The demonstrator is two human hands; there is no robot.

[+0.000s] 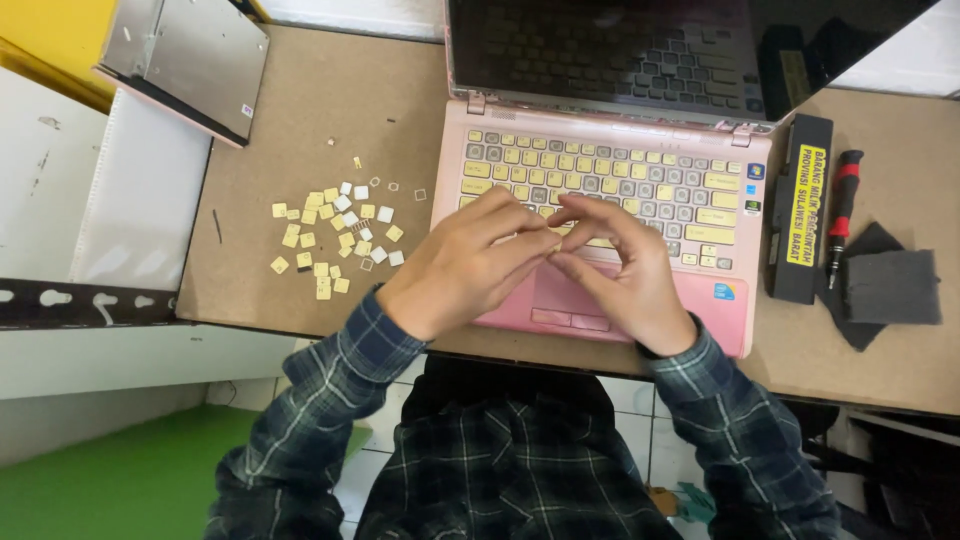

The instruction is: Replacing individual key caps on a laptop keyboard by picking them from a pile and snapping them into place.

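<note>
A pink laptop point(700, 300) lies open on the brown table, its keyboard point(640, 180) partly stripped of keycaps. My left hand point(460, 265) and my right hand point(625, 270) meet over the lower keyboard and touchpad, fingertips pinched together around something small and pale, likely a keycap; it is mostly hidden by the fingers. A scatter of loose yellowish and white keycaps point(335, 240) lies on the table left of the laptop.
A black laptop battery point(800, 210) with a yellow label lies right of the laptop. Beside it are a red-and-black screwdriver point(842, 215) and a dark grey cloth point(890, 290). A silver drive case point(190, 60) sits at the back left. The table's front edge point(300, 330) is near my body.
</note>
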